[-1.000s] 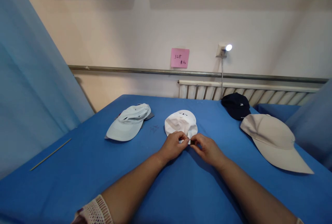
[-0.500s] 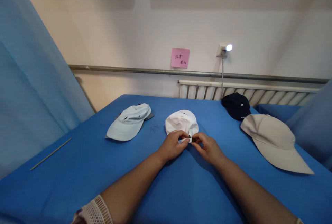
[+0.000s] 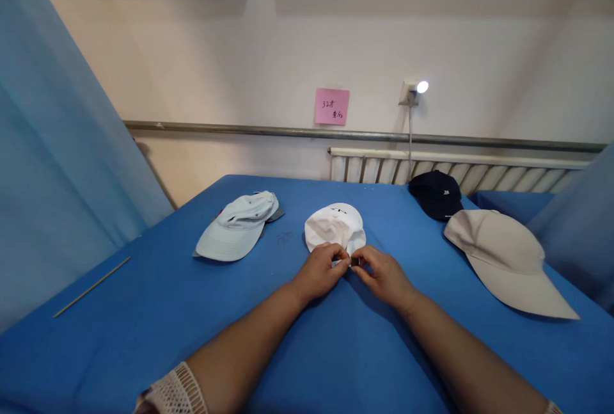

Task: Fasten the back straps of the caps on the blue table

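In the middle of the blue-covered table (image 3: 307, 350) lies a white cap (image 3: 333, 223) with a small dark mark on its crown. At its near edge my left hand (image 3: 323, 270) pinches the cap's white strap, mostly hidden by the fingers. My right hand (image 3: 384, 273), close beside it, pinches a small dark buckle (image 3: 355, 262) at the strap's end between thumb and forefinger. The fingertips of both hands nearly meet. Whether the strap passes through the buckle is too small to tell.
A pale blue cap (image 3: 235, 228) lies on the left over darker caps. A thin stick (image 3: 91, 287) is at far left. To the right are a navy cap (image 3: 435, 194) and a large beige cap (image 3: 508, 260). A radiator (image 3: 374, 167) stands behind the table.
The white strap end that showed between my fingers is now mostly covered, and my fingertips sit closer together. The cap's crown has shifted slightly, showing more of its dark mark.
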### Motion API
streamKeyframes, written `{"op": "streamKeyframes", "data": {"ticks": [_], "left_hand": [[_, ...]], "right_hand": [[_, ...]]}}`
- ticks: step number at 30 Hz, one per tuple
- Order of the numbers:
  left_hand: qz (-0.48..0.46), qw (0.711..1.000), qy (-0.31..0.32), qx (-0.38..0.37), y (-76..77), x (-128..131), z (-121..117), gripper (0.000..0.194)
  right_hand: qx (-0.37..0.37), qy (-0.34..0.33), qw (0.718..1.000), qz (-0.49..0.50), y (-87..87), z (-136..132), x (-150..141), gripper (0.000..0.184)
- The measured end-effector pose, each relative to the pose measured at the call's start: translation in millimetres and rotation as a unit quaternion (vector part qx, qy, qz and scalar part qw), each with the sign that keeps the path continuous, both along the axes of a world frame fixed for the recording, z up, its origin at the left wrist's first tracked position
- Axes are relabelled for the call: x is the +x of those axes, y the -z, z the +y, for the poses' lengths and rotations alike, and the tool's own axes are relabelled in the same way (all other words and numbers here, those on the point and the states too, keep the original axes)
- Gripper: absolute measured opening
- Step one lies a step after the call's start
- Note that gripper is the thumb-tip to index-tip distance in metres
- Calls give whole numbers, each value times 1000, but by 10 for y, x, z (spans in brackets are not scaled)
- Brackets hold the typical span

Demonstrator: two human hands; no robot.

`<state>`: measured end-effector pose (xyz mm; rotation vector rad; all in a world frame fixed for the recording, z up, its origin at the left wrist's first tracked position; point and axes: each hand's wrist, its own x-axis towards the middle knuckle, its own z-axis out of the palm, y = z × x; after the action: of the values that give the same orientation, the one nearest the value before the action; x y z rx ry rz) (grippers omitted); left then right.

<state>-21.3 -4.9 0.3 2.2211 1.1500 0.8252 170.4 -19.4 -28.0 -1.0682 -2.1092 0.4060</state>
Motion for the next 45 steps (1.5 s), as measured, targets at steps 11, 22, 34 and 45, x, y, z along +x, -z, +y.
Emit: {"op": "streamKeyframes", "data": {"ticks": [11,22,34,45], "left_hand": [[11,1000,-9,17,-68,-87,44,12],[26,999,12,32,-38,-33,0,16],[5,1000,16,20,-120,-120,48,10],[17,997,9,72,5,-34,22,7]], "right_hand": [[13,7,1000,18,-34,23,29,12],[21,-6,1000,5,0,10,-1,17],[31,-3,999,15,-20,10,13,16],[30,-11,999,11,-15,3,2,19]]}}
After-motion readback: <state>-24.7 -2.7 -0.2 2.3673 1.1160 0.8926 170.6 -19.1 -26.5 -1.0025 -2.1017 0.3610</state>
